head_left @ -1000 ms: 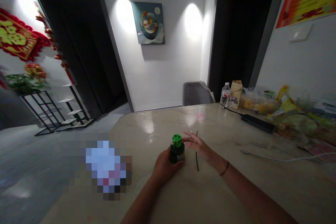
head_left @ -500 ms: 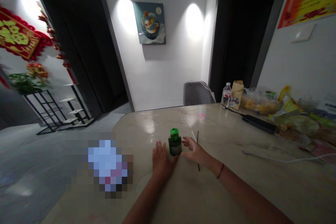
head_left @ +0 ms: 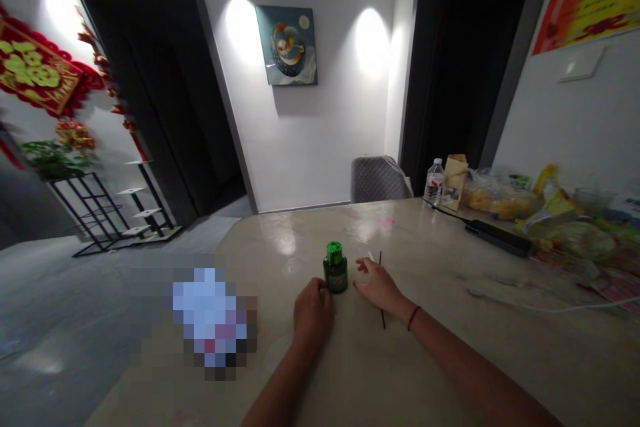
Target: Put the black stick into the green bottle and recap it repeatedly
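Note:
A small dark green bottle (head_left: 335, 273) with a ridged bright green cap (head_left: 335, 253) stands upright on the table between my hands. My left hand (head_left: 313, 313) rests on the table at its lower left, fingers curled in and knuckles close to the glass; I see nothing held in it. To the right of the bottle, my right hand (head_left: 376, 285) is open, its fingers bent, with thumb and forefinger apart and a small gap to the bottle. A thin black stick (head_left: 383, 318) lies partly under that hand, and the tip of a white stick (head_left: 371, 256) shows just beyond it.
Along the right side of the marbled table (head_left: 320, 220) are a water bottle (head_left: 435, 182), a paper bag (head_left: 455, 181), a black power strip (head_left: 497, 237), a white cable (head_left: 540, 309) and plastic food bags (head_left: 500, 195). A blurred-out patch (head_left: 213, 313) covers the left edge. A grey chair (head_left: 379, 180) stands behind.
My left hand's fingers, spread flat before, have curled in beside the bottle. My right hand's fingers have bent more and shifted slightly away to the right. The bottle stays upright between them.

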Demonstrator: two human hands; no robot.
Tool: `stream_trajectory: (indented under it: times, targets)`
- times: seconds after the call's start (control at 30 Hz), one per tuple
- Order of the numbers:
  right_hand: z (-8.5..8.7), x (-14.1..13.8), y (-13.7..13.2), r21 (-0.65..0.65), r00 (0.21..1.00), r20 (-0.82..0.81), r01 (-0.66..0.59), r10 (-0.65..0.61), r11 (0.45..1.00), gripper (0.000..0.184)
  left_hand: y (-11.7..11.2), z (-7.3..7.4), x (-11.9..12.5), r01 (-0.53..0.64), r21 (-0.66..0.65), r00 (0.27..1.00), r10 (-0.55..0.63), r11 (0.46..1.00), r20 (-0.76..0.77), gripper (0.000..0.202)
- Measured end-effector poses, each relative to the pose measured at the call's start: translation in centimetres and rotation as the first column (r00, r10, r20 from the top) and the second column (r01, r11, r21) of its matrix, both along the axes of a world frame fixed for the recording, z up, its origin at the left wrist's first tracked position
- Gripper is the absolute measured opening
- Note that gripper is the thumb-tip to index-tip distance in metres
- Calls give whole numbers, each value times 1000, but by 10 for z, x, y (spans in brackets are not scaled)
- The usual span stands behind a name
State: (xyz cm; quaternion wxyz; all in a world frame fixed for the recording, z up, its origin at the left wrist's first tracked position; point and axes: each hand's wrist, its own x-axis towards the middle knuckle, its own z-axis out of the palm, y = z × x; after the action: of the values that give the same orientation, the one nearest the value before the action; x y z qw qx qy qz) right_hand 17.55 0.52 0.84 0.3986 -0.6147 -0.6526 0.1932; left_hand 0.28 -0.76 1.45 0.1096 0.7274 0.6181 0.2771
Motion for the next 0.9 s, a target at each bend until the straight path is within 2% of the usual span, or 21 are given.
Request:
stream_trajectory:
  times: [0.1,0.17,0.23,0.4,0.5,0.63,0.73,0.83,0.9]
  targets:
    - [0,-12,3,22,983,-160,-91,93,996,61,0,-1,0,91,7,995,-90,996,-29,27]
    - [2,-18,8,33,973,-215,-76,82,997,61,1,-4,0,175,35,981,-171,984,-95,36]
    - [4,-20,15,32,977,-210,-25,31,999,58,3,-7,0,207,53,963,-194,977,-186,43]
    - [8,-11,37,23,996,-82,42,-40,999,58,6,-13,1,136,67,949,-111,988,-294,47]
    - [5,-3,42,49,990,89,105,-109,993,56,6,-14,2,129,67,949,-103,989,-296,42]
    - [-4,14,30,104,912,285,275,-293,956,50,6,-15,3,125,104,953,-90,987,-289,38]
    - [-8,32,15,98,851,373,361,-370,928,42,7,-15,3,135,126,954,-94,983,-285,36]
    - [-8,46,8,8,853,377,386,-360,923,36,7,-15,3,151,125,951,-110,981,-289,36]
    - [-8,51,9,-66,882,360,350,-305,934,34,8,-15,3,154,125,951,-113,980,-287,36]
